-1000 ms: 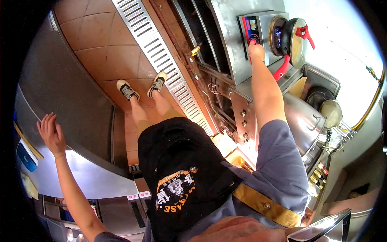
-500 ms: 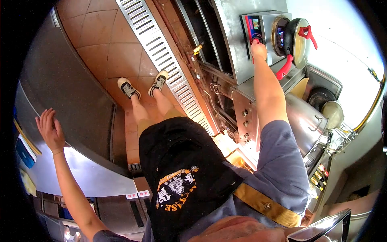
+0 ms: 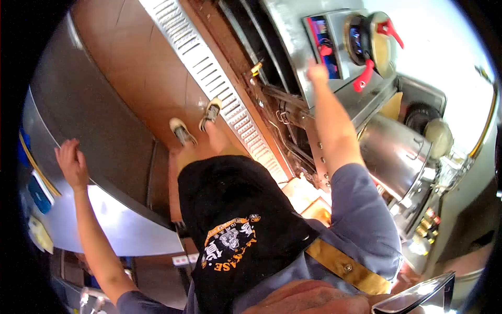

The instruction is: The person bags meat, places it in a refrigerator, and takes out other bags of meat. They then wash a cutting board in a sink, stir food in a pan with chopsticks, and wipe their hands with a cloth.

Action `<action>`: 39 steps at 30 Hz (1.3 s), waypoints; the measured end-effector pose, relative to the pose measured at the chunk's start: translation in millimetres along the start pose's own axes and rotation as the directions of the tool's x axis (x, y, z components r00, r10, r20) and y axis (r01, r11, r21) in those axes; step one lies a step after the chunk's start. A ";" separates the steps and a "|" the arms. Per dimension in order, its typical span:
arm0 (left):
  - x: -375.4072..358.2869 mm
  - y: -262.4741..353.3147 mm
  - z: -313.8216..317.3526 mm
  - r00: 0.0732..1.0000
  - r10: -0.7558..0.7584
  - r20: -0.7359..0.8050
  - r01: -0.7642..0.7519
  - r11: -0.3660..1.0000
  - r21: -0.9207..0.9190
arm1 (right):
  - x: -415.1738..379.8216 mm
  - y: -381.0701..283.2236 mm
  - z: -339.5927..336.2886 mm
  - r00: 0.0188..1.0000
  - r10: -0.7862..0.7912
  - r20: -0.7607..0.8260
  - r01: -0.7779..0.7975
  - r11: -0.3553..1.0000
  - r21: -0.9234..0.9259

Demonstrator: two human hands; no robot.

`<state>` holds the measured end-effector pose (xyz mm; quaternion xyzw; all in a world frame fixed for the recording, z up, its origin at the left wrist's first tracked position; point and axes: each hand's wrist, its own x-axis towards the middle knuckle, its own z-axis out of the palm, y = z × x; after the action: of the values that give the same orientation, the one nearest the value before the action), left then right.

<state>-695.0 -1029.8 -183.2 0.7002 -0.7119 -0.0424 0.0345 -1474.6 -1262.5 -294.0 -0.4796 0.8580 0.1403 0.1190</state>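
My right hand (image 3: 317,73) is just off the control panel (image 3: 329,62) of a steel cooktop unit, below its red knob (image 3: 326,49). Motion blurs its fingers, so I cannot make out their pose. Beyond the panel, on the round cooking surface, stands a dark pan with a red handle (image 3: 364,76). The pan's glass lid (image 3: 384,49) has a red handle of its own. On the other side, my left hand (image 3: 72,163) hangs empty with fingers stretched out, over the dark cabinet near the steel counter (image 3: 112,220).
A large steel stockpot (image 3: 395,152) stands beside the cooktop, with dark pans (image 3: 422,116) behind it. A slotted metal drain grate (image 3: 201,68) runs along the tiled floor by my feet. Several bottles (image 3: 429,224) are at the right.
My right hand has come off the red knob and drawn back from the panel. My left hand has shifted slightly right. My feet have moved and the view has shifted a little.
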 end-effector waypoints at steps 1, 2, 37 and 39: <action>0.9 0.0 1.5 0.999 0.019 -0.037 -0.020 1.000 -0.019 | -37.5 7.2 19.1 0.997 -0.078 -0.026 0.078 0.997 0.017; 0.8 0.3 5.2 0.996 0.037 -0.077 -0.039 0.999 -0.028 | -74.9 14.4 38.1 0.986 -0.155 -0.052 0.157 0.987 0.029; -412.8 959.9 244.4 -0.011 0.706 0.708 -0.735 0.474 -0.484 | -1008.4 445.0 424.7 -0.041 0.342 0.939 0.406 -0.853 0.328; -425.8 956.7 257.8 0.151 0.580 0.801 -0.714 0.624 -0.317 | -1017.1 456.1 443.2 -0.113 0.428 0.897 0.326 -0.836 0.440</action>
<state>-1666.6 -585.8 -331.1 0.2056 -0.8574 -0.3123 -0.3535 -1314.0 -73.8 -304.9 0.6136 0.4896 -0.6193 -0.0169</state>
